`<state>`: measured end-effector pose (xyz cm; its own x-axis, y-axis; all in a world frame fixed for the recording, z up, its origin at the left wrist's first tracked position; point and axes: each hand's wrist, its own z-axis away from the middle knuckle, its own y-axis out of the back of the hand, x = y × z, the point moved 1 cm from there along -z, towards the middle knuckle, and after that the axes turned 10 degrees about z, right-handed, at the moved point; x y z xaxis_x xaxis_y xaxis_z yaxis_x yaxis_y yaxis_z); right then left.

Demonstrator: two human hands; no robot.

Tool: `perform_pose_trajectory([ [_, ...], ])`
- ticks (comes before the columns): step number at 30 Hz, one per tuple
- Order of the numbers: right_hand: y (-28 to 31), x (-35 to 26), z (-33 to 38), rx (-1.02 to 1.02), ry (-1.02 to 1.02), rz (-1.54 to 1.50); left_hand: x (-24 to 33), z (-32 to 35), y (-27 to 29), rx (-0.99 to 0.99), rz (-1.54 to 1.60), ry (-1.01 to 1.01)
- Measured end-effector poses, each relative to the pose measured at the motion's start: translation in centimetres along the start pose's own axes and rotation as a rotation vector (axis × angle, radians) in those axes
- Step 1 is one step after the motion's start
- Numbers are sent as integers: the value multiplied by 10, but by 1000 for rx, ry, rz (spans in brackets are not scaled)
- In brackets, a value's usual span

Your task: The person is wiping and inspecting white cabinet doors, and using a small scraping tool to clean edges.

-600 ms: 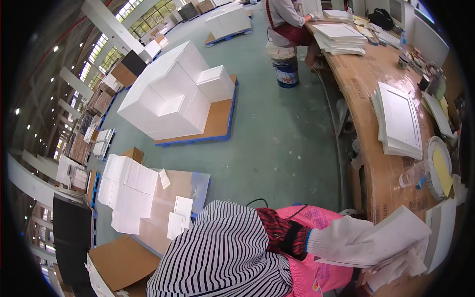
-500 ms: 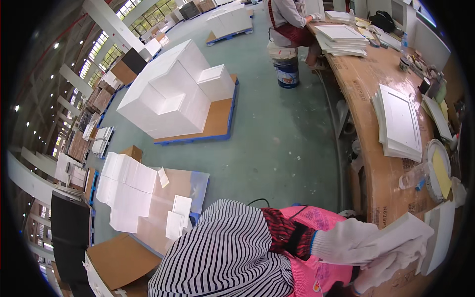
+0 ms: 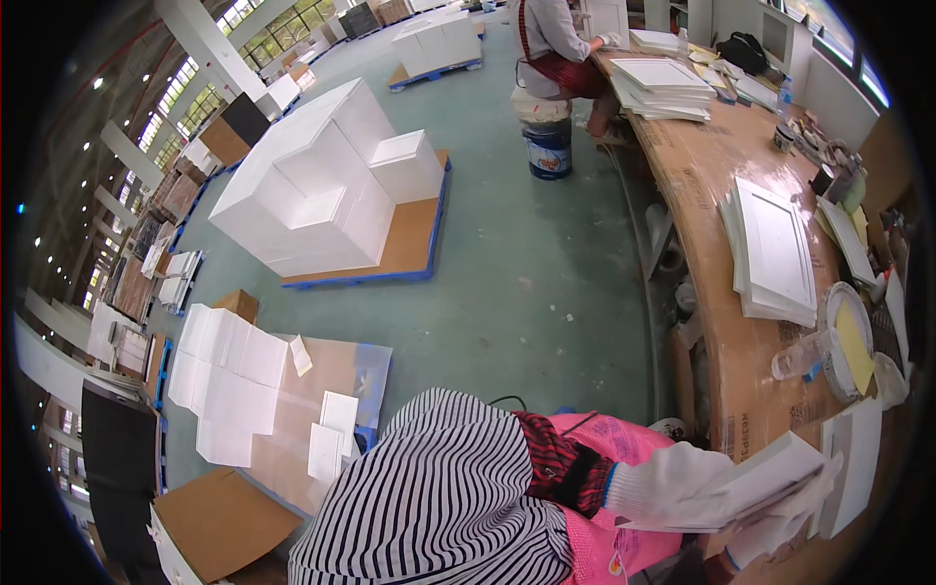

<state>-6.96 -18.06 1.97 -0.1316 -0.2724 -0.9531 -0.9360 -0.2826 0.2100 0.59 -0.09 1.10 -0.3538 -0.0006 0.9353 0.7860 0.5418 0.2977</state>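
A white flat panel [image 3: 768,475] is held up over the near right end of the workbench, at a tilt. My left hand [image 3: 668,487], in a white knit glove, closes on the panel's left end; its fingertips are mostly hidden behind the panel. My right hand [image 3: 785,522], also in a white glove, lies along the panel's lower right side. Its fingers are blurred, so their grip is unclear. Just right of the panel, white boards [image 3: 850,468] lie on the bench.
The brown-covered workbench [image 3: 692,166] carries a stack of white frame panels [image 3: 775,249], a clear plastic bottle [image 3: 798,363] and a round tub [image 3: 837,317]. A co-worker [image 3: 561,49] sits on a bucket [image 3: 548,146] at its far end. White boxes [image 3: 322,185] stand on a pallet.
The view has shifted slightly, moving the surroundings left. The panel has tipped and moved a little left and down with my left hand. My right hand has slid along its side.
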Motion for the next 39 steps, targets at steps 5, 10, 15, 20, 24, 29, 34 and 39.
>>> perform_pose_trajectory([
  [5, 0, 18, 27, -230, 859, 396, -16, -16, -8, 62, 266, -147],
  [10, 9, 13, 80, -241, 681, 504, -56, -31, -3, 294, 100, -639],
  [15, 36, 74, 34, 64, 757, 667, -55, -19, 49, 300, 785, 113],
  [20, 182, 199, 30, 536, -438, -217, -73, -49, 42, 225, 749, 336],
  [24, 194, 162, 41, 524, -396, -175, -76, -67, 32, 362, 653, 456],
  [29, 193, 140, 47, 302, -392, -500, -76, -79, 21, 326, 778, 524],
  [34, 190, 155, 66, 340, -396, -193, -87, -87, 11, 347, 755, 489],
  [39, 157, 140, 85, 296, -383, -193, -94, -84, 21, 164, 809, 303],
])
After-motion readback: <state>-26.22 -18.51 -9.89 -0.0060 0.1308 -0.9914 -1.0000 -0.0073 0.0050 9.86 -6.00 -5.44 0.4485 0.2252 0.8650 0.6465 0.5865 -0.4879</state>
